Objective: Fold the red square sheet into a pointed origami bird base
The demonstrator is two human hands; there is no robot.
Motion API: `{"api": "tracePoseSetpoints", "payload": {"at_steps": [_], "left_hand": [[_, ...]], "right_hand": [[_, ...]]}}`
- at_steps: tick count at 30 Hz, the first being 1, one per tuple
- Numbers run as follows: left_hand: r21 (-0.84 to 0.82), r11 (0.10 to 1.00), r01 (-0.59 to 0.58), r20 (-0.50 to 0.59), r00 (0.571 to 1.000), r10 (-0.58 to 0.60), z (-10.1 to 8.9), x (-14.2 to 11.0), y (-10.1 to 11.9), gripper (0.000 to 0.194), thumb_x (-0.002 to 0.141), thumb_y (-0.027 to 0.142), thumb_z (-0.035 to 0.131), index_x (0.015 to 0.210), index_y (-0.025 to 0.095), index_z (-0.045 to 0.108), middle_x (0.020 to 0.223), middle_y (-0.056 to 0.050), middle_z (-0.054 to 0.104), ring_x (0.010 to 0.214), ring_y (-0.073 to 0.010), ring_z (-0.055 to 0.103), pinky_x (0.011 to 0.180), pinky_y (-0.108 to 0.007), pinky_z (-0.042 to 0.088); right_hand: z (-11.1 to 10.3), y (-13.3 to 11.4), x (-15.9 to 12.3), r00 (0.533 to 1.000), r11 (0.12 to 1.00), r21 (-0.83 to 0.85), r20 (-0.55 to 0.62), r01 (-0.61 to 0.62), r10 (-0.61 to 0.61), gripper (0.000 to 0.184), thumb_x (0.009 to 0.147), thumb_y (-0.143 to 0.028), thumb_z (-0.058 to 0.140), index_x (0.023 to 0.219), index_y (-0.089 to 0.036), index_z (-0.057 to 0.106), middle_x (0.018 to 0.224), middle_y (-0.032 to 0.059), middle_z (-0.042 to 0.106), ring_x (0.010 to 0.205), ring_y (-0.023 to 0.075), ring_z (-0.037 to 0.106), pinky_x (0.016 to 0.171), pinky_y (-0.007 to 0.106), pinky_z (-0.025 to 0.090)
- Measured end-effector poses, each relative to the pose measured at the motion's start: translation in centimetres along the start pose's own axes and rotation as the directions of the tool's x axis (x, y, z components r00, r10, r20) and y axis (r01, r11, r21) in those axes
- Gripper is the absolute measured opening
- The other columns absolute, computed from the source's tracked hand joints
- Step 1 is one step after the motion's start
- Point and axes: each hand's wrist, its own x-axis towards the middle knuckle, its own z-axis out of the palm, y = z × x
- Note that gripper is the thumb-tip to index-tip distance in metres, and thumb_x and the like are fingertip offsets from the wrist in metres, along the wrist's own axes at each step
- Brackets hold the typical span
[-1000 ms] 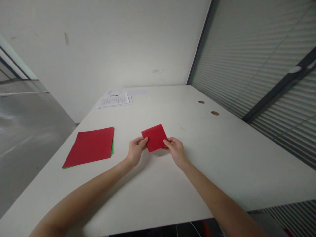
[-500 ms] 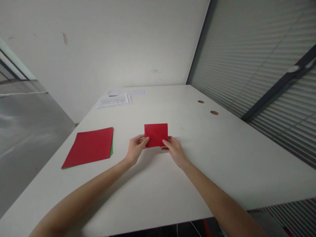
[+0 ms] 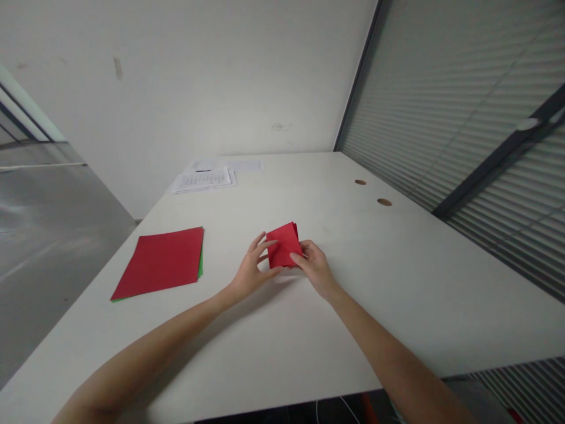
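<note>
A small piece of folded red paper (image 3: 282,246) is held up over the white table, tilted, with its layers slightly apart along the right edge. My right hand (image 3: 314,266) pinches its lower right corner, thumb on the front and fingers behind. At the paper's left side is my left hand (image 3: 253,268), its fingers spread: one finger lies against the front face and the thumb reaches to the bottom edge. To the left, a stack of larger red sheets (image 3: 161,262) lies flat, with green paper (image 3: 200,265) showing beneath its right side.
White printed papers (image 3: 205,179) lie on the far left part of the white table (image 3: 282,353). Two round holes, one of them a nearer hole (image 3: 384,202), are cut in the tabletop at right. Window blinds (image 3: 441,100) run along the right side, and a wall stands behind.
The folded red paper turned level, then tilted again, and its layers now show apart. My left hand has loosened its pinch and spread its fingers; my right hand keeps its hold.
</note>
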Motion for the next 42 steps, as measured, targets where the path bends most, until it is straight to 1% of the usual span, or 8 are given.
{"api": "tracePoseSetpoints", "payload": {"at_steps": [3, 8, 12, 17, 24, 32, 37, 42], "left_hand": [[-0.044, 0.999, 0.011, -0.015, 1.000, -0.012, -0.1, 0.2, 0.0, 0.029, 0.080, 0.031, 0.072, 0.107, 0.022, 0.071, 0.146, -0.013, 0.044, 0.137, -0.0327, 0.041, 0.105, -0.048, 0.047], [-0.080, 0.997, -0.008, 0.072, 0.997, 0.013, 0.0, 0.0, 0.5, 0.064, 0.067, 0.027, 0.083, 0.127, 0.028, 0.060, 0.153, -0.012, 0.034, 0.136, -0.0328, 0.042, 0.103, -0.050, 0.048], [-0.213, 0.973, 0.085, 0.077, 0.995, -0.070, 0.2, 0.0, 0.8, 0.058, 0.069, 0.027, 0.082, 0.123, 0.025, 0.061, 0.148, -0.013, 0.042, 0.132, -0.0324, 0.047, 0.094, -0.047, 0.056], [-0.404, 0.900, 0.165, 0.072, 0.986, -0.148, 0.0, 0.4, 1.4, 0.050, 0.067, 0.032, 0.084, 0.113, 0.019, 0.066, 0.139, -0.014, 0.053, 0.126, -0.0348, 0.051, 0.086, -0.041, 0.059], [-0.541, 0.815, 0.210, -0.078, 0.952, -0.297, -0.4, 1.0, 1.4, 0.041, 0.076, 0.046, 0.073, 0.101, 0.014, 0.069, 0.102, -0.009, 0.070, 0.091, -0.0226, 0.066, 0.082, -0.041, 0.058], [-0.626, 0.708, 0.328, -0.151, 0.839, -0.522, -2.3, 2.4, -0.4, 0.037, 0.071, 0.039, 0.077, 0.096, 0.013, 0.068, 0.093, -0.010, 0.072, 0.080, -0.0221, 0.069, 0.065, -0.030, 0.056], [-0.673, 0.694, 0.256, -0.195, 0.843, -0.501, -3.2, 3.1, -1.0, 0.026, 0.075, 0.032, 0.074, 0.090, 0.012, 0.068, 0.088, -0.010, 0.073, 0.091, -0.0251, 0.068, 0.077, -0.034, 0.057], [-0.664, 0.718, 0.208, -0.233, 0.855, -0.464, -4.0, 3.6, -1.5, 0.030, 0.070, 0.036, 0.078, 0.088, 0.014, 0.067, 0.091, -0.009, 0.072, 0.093, -0.0247, 0.067, 0.078, -0.034, 0.055]], "right_hand": [[0.1, 0.0, -0.2, 0.995, 0.998, 0.060, 0.093, -0.029, 0.023, 0.041, 0.068, -0.048, 0.079, 0.091, -0.022, 0.059, 0.097, 0.0041, 0.066, 0.091, 0.0200, 0.064, 0.083, 0.037, 0.054], [0.0, 0.0, -0.5, 0.976, 0.982, 0.161, 0.210, -0.098, 0.063, 0.057, 0.061, -0.060, 0.080, 0.100, -0.025, 0.058, 0.115, 0.0063, 0.063, 0.103, 0.0231, 0.062, 0.088, 0.040, 0.053], [0.0, -0.3, -0.6, 0.970, 0.988, 0.139, 0.238, -0.074, 0.039, 0.060, 0.058, -0.059, 0.082, 0.102, -0.025, 0.059, 0.118, 0.0068, 0.063, 0.108, 0.0243, 0.060, 0.091, 0.039, 0.051], [0.0, -1.3, -0.4, 0.982, 0.985, 0.153, 0.178, -0.083, 0.056, 0.044, 0.069, -0.055, 0.076, 0.099, -0.024, 0.065, 0.104, 0.0051, 0.069, 0.100, 0.0233, 0.064, 0.090, 0.039, 0.051], [-0.8, -1.4, 0.3, 0.998, 0.994, 0.102, 0.031, -0.050, 0.047, 0.039, 0.063, -0.053, 0.081, 0.085, -0.021, 0.072, 0.085, 0.0033, 0.073, 0.083, 0.0208, 0.066, 0.083, 0.037, 0.052], [-2.0, -0.7, 1.0, 0.993, 0.997, 0.047, -0.095, -0.064, 0.069, 0.039, 0.053, -0.050, 0.087, 0.071, -0.020, 0.070, 0.069, 0.0011, 0.070, 0.061, 0.0157, 0.061, 0.063, 0.030, 0.050], [-2.6, -1.1, 1.5, 0.981, 0.995, 0.099, -0.193, -0.012, 0.031, 0.042, 0.051, -0.052, 0.087, 0.070, -0.020, 0.069, 0.072, 0.0025, 0.072, 0.067, 0.0183, 0.065, 0.066, 0.032, 0.053], [-3.7, -0.3, 2.1, 0.970, 0.999, -0.040, -0.241, -0.028, 0.018, 0.039, 0.058, -0.052, 0.083, 0.072, -0.018, 0.070, 0.073, 0.0036, 0.072, 0.068, 0.0189, 0.064, 0.068, 0.033, 0.052]]}}
